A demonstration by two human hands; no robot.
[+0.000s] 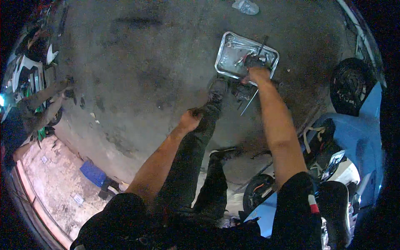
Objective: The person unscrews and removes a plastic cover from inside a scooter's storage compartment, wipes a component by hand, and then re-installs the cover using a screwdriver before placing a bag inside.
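We locate the metal tray on the concrete floor, ahead of the wearer and slightly right. It is shallow, with a bright raised rim. We judge it stiff and tough; its loose load of silver tools would make it heavier and liable to slide or rattle if tilted. We would take hold of it by two opposite rims, keeping it level. The tools look rigid and not fragile; any oil would make them slippery, so we would grasp each by its shank.

The right hand reaches over the near rim into the tray. Its fingers are dark and partly hidden, so we cannot tell whether they grip anything. A thin metal rod slants from below this hand towards the wearer; we cannot tell whether it is held.

The left hand rests on the dark trouser leg, fingers curled; we cannot tell whether they close on anything. A dark shoe stands just beside the tray.

Farther out, we note a clear plastic bag beyond the tray and a blue motorcycle at right.
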